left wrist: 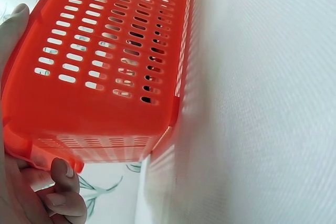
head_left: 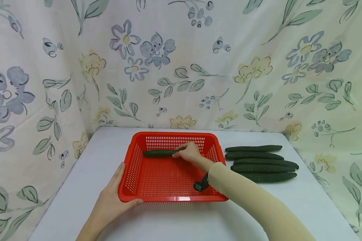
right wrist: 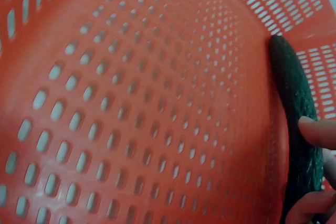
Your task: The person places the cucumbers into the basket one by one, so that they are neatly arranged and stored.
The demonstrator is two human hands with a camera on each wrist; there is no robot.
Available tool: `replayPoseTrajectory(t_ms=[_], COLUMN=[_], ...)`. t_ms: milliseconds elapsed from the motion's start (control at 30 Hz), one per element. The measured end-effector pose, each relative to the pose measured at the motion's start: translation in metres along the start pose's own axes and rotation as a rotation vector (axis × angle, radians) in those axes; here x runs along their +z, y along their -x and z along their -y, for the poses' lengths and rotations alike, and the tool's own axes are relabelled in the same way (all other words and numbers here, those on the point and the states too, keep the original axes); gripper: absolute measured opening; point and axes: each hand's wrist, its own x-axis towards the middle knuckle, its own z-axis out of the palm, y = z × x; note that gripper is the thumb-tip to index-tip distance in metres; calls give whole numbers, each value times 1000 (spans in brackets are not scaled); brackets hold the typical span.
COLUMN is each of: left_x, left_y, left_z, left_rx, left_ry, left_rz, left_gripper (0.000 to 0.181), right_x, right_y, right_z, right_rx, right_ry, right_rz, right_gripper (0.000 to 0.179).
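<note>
A dark green cucumber (head_left: 159, 153) lies along the far side inside a red plastic basket (head_left: 173, 199). My right hand (head_left: 189, 153) reaches over the basket and holds the cucumber near its right end. In the right wrist view, the thumb and fingertips press on the cucumber's (right wrist: 291, 82) bumpy skin, close to the slotted wall. At the basket's near left corner, my left hand (head_left: 110, 197) grips the rim, thumb along the front edge and fingers along the left side. The left wrist view shows curled fingertips (left wrist: 65, 174) by the rim.
To the right of the basket, several more cucumbers (head_left: 262, 168) lie side by side on the white table (head_left: 108, 140). A floral curtain (head_left: 184, 93) hangs behind the table and at both sides. A small dark camera (head_left: 201, 184) sits on the right wrist.
</note>
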Motion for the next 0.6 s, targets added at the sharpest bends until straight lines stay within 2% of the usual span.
replayPoseTrajectory(t_ms=[300,500,600], left_x=[2,3,3], left_y=[0,1,1], left_z=[1,1,2], left_rx=[1,-15,-18], left_ry=[5,17,24], left_rz=[-7,-1,-1], left_gripper=[136,137,137], right_x=[3,2,-3], right_y=[1,5,6], right_z=[-7,0,6], right_rx=[-107,-172,-182], right_ry=[114,280,325], right_rz=[-23,-88,-99], right_gripper=[25,26,26])
